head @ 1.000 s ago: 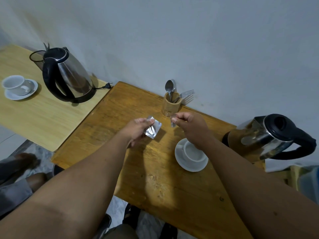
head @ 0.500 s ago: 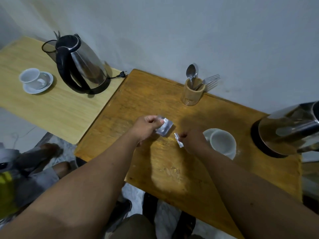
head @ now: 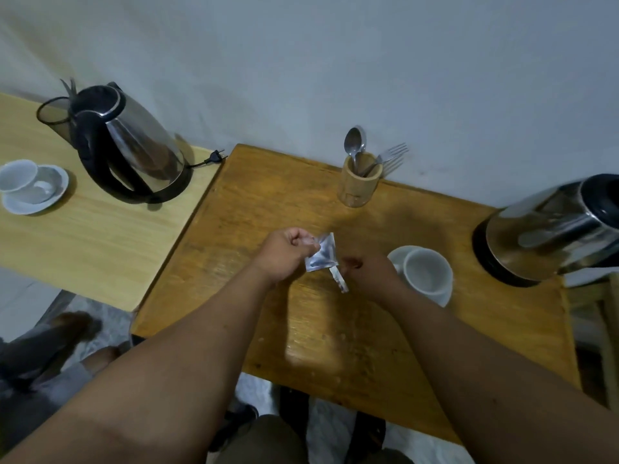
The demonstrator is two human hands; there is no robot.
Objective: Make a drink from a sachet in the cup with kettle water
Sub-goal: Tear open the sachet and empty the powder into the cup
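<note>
1. Both hands work over the darker wooden table (head: 234, 202): the left hand (head: 283, 254) has thumb and curled fingers pinched on the upper corner of a silver foil sachet (head: 322, 252), held just above the tabletop.
2. Right hand (head: 371, 272) is curled, fingertips near a narrow torn foil strip (head: 339, 279) that hangs at the sachet's lower edge; whether it actually grips the strip, I cannot tell.
3. Far left, on a paler, smooth-grained table (head: 83, 236), one white cup (head: 18, 175) lies tilted on a round white saucer (head: 50, 195).
4. Beside it stands one conical steel kettle (head: 140, 152) with a glossy black handle and lid; its black plug (head: 214, 157) lies at the table edge.
5. Centre back, one cylindrical bamboo holder (head: 358, 187) keeps two metal utensils upright: one spoon (head: 353, 142) and one fork (head: 392, 154).
6. Right of the hands, a white ceramic task cup (head: 427, 269), round and smooth, sits on its own saucer (head: 395, 259).
7. Far right, a second shiny steel kettle (head: 552, 229) rests on a black base, partly cut by the frame and blurred.
8. Count: two kettles, two cups, two saucers, one sachet.
</note>
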